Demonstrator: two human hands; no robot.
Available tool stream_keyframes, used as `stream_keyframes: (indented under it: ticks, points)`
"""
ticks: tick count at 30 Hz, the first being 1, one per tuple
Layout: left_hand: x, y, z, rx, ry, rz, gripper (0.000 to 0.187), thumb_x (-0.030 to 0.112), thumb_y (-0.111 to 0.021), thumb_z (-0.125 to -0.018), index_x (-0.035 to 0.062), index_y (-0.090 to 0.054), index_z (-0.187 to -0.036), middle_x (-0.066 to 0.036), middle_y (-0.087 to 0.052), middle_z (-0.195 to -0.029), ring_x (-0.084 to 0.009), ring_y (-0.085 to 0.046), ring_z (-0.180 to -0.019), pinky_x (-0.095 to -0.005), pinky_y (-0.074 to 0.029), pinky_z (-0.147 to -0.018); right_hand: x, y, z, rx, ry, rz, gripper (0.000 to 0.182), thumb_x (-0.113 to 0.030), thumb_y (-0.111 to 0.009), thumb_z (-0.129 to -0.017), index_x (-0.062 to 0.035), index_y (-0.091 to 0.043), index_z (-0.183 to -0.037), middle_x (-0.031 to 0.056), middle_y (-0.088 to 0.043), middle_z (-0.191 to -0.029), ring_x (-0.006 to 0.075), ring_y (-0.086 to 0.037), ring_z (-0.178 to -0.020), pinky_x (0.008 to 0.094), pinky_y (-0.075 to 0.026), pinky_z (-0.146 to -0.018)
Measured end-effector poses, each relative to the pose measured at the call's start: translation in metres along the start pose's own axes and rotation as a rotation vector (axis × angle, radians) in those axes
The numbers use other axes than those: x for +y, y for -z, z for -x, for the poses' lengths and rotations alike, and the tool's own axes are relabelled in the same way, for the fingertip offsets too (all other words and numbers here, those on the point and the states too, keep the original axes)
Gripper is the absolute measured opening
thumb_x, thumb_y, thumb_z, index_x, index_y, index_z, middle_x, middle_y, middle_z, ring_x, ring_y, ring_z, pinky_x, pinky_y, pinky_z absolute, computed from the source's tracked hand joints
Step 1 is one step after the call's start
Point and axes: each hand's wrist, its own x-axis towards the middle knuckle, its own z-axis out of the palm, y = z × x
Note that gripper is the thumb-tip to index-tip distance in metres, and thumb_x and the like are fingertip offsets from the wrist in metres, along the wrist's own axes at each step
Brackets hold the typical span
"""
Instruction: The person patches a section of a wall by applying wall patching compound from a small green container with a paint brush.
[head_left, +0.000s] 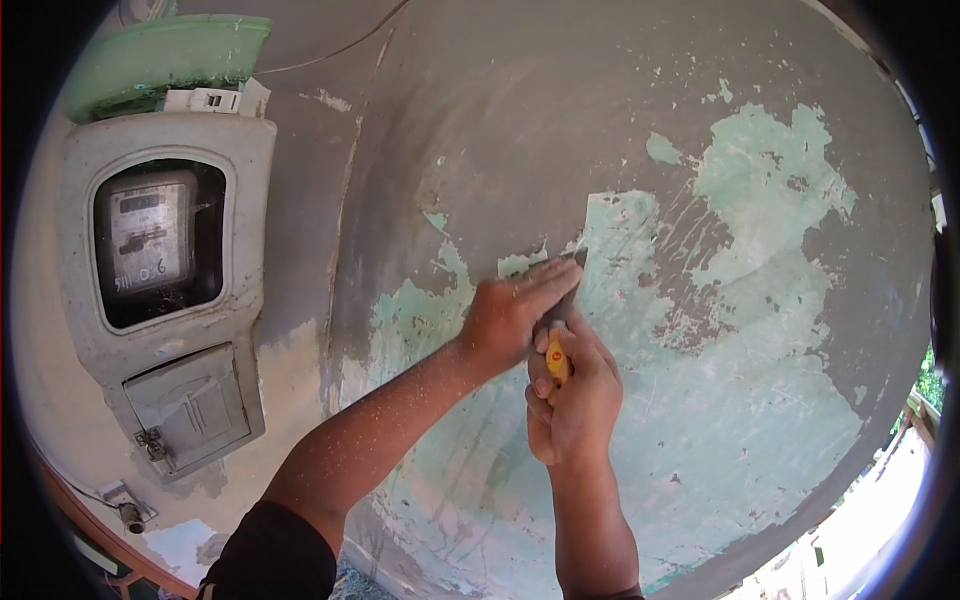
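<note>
A broad wall [480, 140] fills most of the view, dull grey at twelve o'clock and patched with pale green paint [740, 400] that spreads widely at four and reaches up in a ragged island at two. Flecks and streaks of the same green dot the grey between, and the paint's borders look chipped. The scraper [556, 358], yellow-handled, is just right of the dial's centre, its dark blade pointing between twelve and one toward a green edge. The right hand [585, 390] comes up from between five and six, its fingers curled round the handle. The left hand [508, 315], its arm rising from seven out of a black sleeve [275, 555], lays its fingers straight and side by side over the blade; I cannot tell whether its thumb pinches from beneath. At nine o'clock a grey meter box [250, 240] frames a meter [155, 240] behind its window, with a small door [195, 405] below. A green container [170, 60] sits above it at ten, a thin cable [345, 45] running up past eleven. A rough seam [345, 190] descends beside the box. Greenery [930, 375] shows just past three, above glaring daylight.
</note>
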Motion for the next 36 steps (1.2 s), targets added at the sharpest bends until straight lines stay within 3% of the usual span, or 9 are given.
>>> stream_keyframes:
  ticks: [7, 12, 16, 19, 24, 31, 36]
  points:
    - [0.008, -0.014, 0.023, -0.062, -0.055, -0.158, 0.045, 0.011, -0.063, -0.091, 0.0002, -0.062, -0.135, -0.019, -0.065, -0.137, -0.0330, -0.063, -0.128, -0.0411, -0.057, -0.102, 0.020, 0.014, 0.016, 0.140, 0.013, 0.027, 0.051, -0.012, -0.042, -0.100, 0.0026, -0.051, -0.148, 0.0001, -0.055, -0.083, 0.0055, -0.042, -0.053, 0.0215, -0.030, -0.040]
    - [-0.009, -0.008, -0.019, 0.015, -0.046, -0.176, 0.045, 0.012, -0.062, -0.091, 0.0000, -0.063, -0.135, -0.021, -0.064, -0.137, -0.0363, -0.062, -0.128, -0.0422, -0.054, -0.104, -0.004, 0.005, -0.019, 0.054, -0.005, 0.018, 0.052, -0.012, -0.042, -0.100, 0.0019, -0.051, -0.149, 0.0000, -0.056, -0.087, 0.0052, -0.043, -0.054, 0.0211, -0.031, -0.043]
    - [-0.005, -0.006, -0.008, 0.009, -0.008, -0.064, 0.048, 0.011, -0.064, -0.089, 0.0008, -0.062, -0.136, -0.021, -0.063, -0.138, -0.0368, -0.060, -0.129, -0.0437, -0.053, -0.107, 0.005, 0.003, -0.013, 0.038, 0.052, 0.015, 0.049, -0.013, -0.044, -0.100, 0.0018, -0.054, -0.145, 0.0002, -0.056, -0.087, 0.0055, -0.044, -0.054, 0.0219, -0.032, -0.043]
    - [-0.009, -0.012, 0.004, -0.019, -0.027, -0.102, 0.048, 0.013, -0.067, -0.086, 0.0008, -0.066, -0.132, -0.022, -0.065, -0.134, -0.0364, -0.062, -0.127, -0.0446, -0.050, -0.111, 0.012, 0.009, -0.007, 0.085, 0.013, 0.055, 0.050, -0.012, -0.037, -0.102, 0.0005, -0.051, -0.148, -0.0006, -0.054, -0.087, 0.0028, -0.041, -0.056, 0.0168, -0.030, -0.039]
    - [-0.030, -0.001, -0.043, 0.042, -0.043, -0.120, 0.048, 0.010, -0.064, -0.089, 0.0023, -0.062, -0.137, -0.020, -0.062, -0.139, -0.0352, -0.060, -0.130, -0.0443, -0.050, -0.110, -0.013, -0.015, -0.044, -0.002, 0.061, 0.052, 0.049, -0.013, -0.037, -0.102, -0.0005, -0.050, -0.148, -0.0007, -0.054, -0.087, 0.0030, -0.040, -0.054, 0.0168, -0.029, -0.038]
    - [-0.023, -0.005, -0.014, -0.015, -0.028, -0.090, 0.052, 0.009, -0.069, -0.084, 0.0025, -0.064, -0.135, -0.022, -0.063, -0.136, -0.0355, -0.060, -0.130, -0.0440, -0.049, -0.112, 0.007, 0.005, -0.025, -0.002, 0.029, -0.007, 0.050, -0.013, -0.044, -0.100, -0.0004, -0.052, -0.148, -0.0005, -0.055, -0.085, 0.0055, -0.043, -0.054, 0.0211, -0.030, -0.040]
    - [-0.056, 0.009, -0.070, 0.060, -0.021, -0.175, 0.056, 0.004, -0.070, -0.082, 0.0035, -0.061, -0.137, -0.020, -0.063, -0.137, -0.0356, -0.061, -0.128, -0.0434, -0.054, -0.105, -0.026, -0.020, -0.084, -0.097, 0.029, 0.056, 0.032, -0.015, -0.046, -0.101, -0.0019, -0.063, -0.124, -0.0004, -0.056, -0.085, 0.0065, -0.043, -0.054, 0.0214, -0.028, -0.039]
